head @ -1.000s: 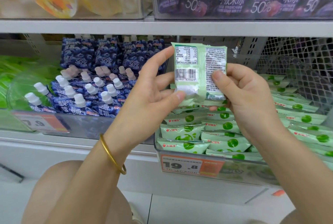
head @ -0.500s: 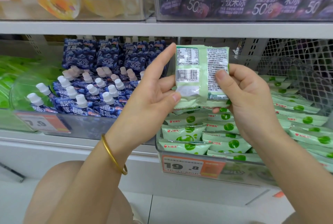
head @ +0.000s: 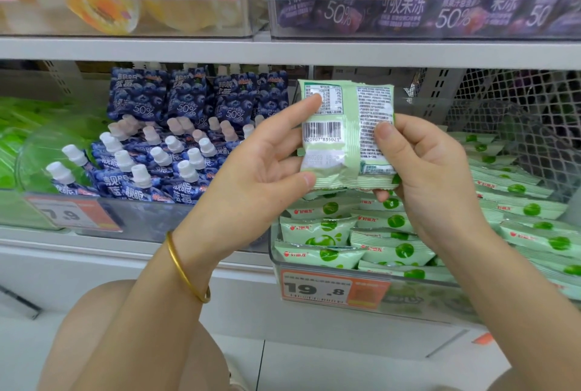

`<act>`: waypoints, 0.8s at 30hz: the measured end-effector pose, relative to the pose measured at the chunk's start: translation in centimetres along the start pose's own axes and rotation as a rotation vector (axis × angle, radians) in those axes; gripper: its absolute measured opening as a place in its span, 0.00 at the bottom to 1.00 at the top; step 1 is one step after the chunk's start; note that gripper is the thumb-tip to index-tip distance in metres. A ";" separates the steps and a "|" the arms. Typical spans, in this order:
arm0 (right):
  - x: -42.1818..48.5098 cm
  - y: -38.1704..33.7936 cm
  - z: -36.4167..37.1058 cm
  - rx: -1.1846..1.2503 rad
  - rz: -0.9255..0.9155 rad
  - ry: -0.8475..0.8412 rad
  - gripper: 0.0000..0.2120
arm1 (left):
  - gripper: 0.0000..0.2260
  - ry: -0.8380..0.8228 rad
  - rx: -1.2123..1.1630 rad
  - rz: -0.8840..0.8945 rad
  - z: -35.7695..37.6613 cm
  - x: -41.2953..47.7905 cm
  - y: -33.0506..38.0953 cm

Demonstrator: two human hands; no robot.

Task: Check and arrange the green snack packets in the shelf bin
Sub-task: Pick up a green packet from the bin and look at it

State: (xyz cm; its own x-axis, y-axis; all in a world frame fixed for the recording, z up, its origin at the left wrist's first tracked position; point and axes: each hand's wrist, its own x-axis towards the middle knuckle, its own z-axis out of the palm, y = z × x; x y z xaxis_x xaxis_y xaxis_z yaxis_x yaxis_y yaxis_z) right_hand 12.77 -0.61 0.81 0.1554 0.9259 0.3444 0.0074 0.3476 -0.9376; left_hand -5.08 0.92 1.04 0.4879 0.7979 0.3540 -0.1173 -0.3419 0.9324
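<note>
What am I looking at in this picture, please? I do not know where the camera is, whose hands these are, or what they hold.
There is no machine here. A person wears one camera on the head, so you see the view forward and down at their own two hands. The left hand, with a gold bangle on the wrist, and the right hand together hold one green packet upright, its back with the barcode facing the camera. Below it stands a clear shelf bin filled with more green packets; an orange price tag reading 19.8 is on its front. In the bin to the left lie blue pouches with white caps.
</note>
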 end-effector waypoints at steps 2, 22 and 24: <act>0.1 0.0 0.0 0.007 -0.003 -0.001 0.08 | 0.31 -0.003 0.006 -0.002 -0.1 0.0 0.0; 0.3 0.1 -0.6 -0.046 -0.009 -0.018 0.09 | 0.32 0.006 -0.006 0.013 0.3 0.1 -0.1; 0.3 0.1 -0.6 -0.032 0.000 -0.025 0.08 | 0.32 0.011 -0.005 0.013 0.3 0.1 0.0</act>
State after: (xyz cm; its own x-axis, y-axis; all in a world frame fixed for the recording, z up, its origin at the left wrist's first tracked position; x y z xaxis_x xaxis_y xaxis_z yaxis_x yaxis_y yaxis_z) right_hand 13.41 -0.38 0.81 0.1309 0.9294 0.3451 0.0386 0.3431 -0.9385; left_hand -4.78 0.86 1.04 0.4768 0.7989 0.3667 -0.1276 -0.3498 0.9281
